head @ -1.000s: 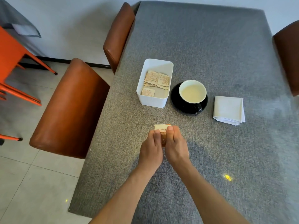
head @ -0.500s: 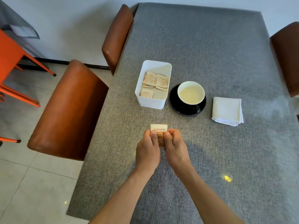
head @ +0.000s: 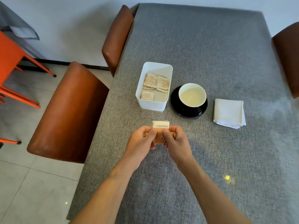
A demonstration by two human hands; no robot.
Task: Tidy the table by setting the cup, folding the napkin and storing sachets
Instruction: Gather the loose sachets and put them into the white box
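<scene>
Both my hands pinch a small stack of tan sachets [head: 160, 126] just above the grey table [head: 210, 46], near its left front. My left hand [head: 142, 139] grips the stack's left side and my right hand [head: 174, 141] its right side. Behind them stands a white box [head: 140, 96] with several sachets lying inside. To its right a black cup with a white inside [head: 192, 96] sits on a black saucer [head: 174, 104]. A folded white napkin [head: 229, 113] lies flat to the right of the saucer.
Two brown padded chairs [head: 68, 113] stand along the table's left edge, and another chair [head: 288, 57] shows at the right. An orange chair frame [head: 13, 62] stands on the tiled floor at the far left.
My hands have spread slightly on the stack, so more of the top sachet's face shows. The box, cup and napkin have not moved.
</scene>
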